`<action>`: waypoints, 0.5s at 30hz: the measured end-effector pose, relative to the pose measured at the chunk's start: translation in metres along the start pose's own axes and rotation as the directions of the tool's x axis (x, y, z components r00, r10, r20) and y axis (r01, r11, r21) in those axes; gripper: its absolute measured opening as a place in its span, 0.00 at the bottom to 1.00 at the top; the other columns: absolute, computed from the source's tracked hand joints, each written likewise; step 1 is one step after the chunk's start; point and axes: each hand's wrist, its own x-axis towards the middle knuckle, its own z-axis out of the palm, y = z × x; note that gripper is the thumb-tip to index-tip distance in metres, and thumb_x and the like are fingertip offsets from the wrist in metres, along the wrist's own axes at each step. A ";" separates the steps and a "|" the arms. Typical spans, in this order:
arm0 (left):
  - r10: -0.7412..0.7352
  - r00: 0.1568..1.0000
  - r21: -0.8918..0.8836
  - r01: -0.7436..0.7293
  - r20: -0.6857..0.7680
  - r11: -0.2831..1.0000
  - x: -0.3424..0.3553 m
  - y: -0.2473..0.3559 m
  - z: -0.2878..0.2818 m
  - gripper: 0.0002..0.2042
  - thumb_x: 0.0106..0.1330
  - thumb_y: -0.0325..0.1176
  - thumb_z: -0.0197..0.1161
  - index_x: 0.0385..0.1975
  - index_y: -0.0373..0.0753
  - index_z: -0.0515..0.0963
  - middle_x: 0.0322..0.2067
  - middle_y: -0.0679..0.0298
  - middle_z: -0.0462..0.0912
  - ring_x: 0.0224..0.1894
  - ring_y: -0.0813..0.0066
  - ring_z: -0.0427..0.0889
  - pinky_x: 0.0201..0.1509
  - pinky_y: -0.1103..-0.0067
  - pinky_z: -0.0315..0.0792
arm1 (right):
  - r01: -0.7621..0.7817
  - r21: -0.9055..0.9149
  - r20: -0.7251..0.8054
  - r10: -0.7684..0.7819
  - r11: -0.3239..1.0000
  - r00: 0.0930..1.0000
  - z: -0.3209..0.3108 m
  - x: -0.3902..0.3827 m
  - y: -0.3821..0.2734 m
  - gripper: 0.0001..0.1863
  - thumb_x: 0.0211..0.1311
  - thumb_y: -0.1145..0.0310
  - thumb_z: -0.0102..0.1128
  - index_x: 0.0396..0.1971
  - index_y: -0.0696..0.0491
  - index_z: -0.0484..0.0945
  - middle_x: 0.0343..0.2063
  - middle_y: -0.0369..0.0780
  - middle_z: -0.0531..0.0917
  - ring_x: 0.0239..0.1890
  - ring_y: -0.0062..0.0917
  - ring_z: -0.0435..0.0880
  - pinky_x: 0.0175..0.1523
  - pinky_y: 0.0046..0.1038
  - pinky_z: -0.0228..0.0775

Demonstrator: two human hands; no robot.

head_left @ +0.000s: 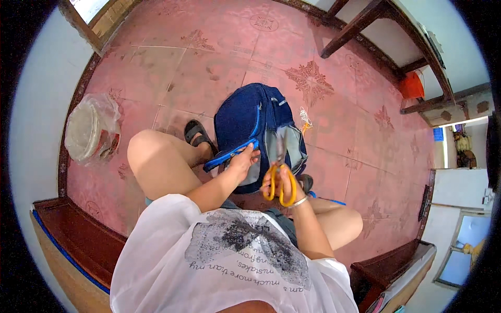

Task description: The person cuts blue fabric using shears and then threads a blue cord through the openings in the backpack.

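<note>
A dark blue backpack (237, 112) with grey side panels and bright blue zip trim stands on the floor between my feet. My left hand (244, 160) pinches the blue-trimmed edge of the backpack at its near left side. In my right hand (284, 182) is a pair of scissors (272, 189) with yellow handles, held near the grey side panel. Their blades point away from me, over the bag, and look blurred. Whether the blades touch the fabric I cannot tell.
A white round bucket (86, 130) wrapped in clear plastic stands at the left wall. White and orange strings (306, 121) lie right of the bag. A dark wooden table frame (360, 28) and a red-orange bucket (412, 86) are at the far right. Wooden benches (78, 221) flank me.
</note>
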 end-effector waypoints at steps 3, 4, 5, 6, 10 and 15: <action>0.127 0.992 0.090 -0.128 0.021 0.988 -0.006 0.009 0.008 0.08 0.61 0.36 0.50 0.36 0.44 0.73 0.33 0.72 0.73 0.34 0.80 0.72 0.30 0.84 0.62 | -0.143 0.192 0.057 0.135 0.971 0.989 0.007 -0.001 0.017 0.37 0.47 0.34 0.36 0.49 0.49 0.57 0.30 0.42 0.72 0.29 0.31 0.74 0.41 0.41 0.68; 0.126 0.992 0.092 -0.127 0.018 0.988 -0.005 0.009 0.008 0.08 0.61 0.36 0.50 0.36 0.44 0.73 0.33 0.72 0.73 0.34 0.80 0.72 0.30 0.84 0.62 | -0.124 0.194 0.075 0.112 0.973 0.991 0.010 -0.001 0.020 0.37 0.47 0.33 0.35 0.49 0.49 0.58 0.31 0.41 0.72 0.30 0.29 0.74 0.41 0.41 0.69; 0.130 0.992 0.113 -0.129 -0.004 0.985 -0.002 0.010 0.007 0.08 0.60 0.36 0.51 0.38 0.44 0.73 0.33 0.73 0.73 0.34 0.81 0.71 0.30 0.85 0.61 | -0.134 0.234 0.081 0.118 0.963 0.990 0.012 0.000 0.021 0.37 0.47 0.33 0.35 0.49 0.48 0.58 0.30 0.41 0.72 0.30 0.29 0.74 0.40 0.41 0.69; 0.136 0.990 0.134 -0.132 -0.026 0.982 -0.001 0.010 0.005 0.09 0.60 0.35 0.51 0.39 0.45 0.72 0.33 0.74 0.73 0.34 0.82 0.70 0.30 0.85 0.61 | -0.144 0.274 0.090 0.124 0.951 0.988 0.015 0.001 0.020 0.37 0.47 0.33 0.34 0.49 0.48 0.58 0.30 0.40 0.72 0.30 0.28 0.74 0.40 0.40 0.69; 0.054 0.998 0.092 -0.055 0.013 0.994 -0.001 0.014 0.001 0.11 0.61 0.37 0.49 0.42 0.46 0.70 0.37 0.75 0.72 0.37 0.82 0.66 0.37 0.84 0.57 | -0.214 0.259 0.108 0.192 0.942 0.975 0.018 0.003 0.014 0.37 0.47 0.32 0.32 0.48 0.48 0.59 0.30 0.39 0.72 0.30 0.26 0.73 0.36 0.37 0.70; 0.104 0.987 0.032 -0.109 0.119 0.994 -0.002 0.012 0.003 0.12 0.61 0.39 0.49 0.42 0.43 0.69 0.39 0.68 0.72 0.43 0.74 0.69 0.47 0.76 0.62 | -0.268 0.314 0.150 0.231 0.911 0.961 0.026 0.002 0.014 0.37 0.48 0.31 0.29 0.46 0.48 0.61 0.29 0.38 0.71 0.28 0.25 0.71 0.31 0.32 0.68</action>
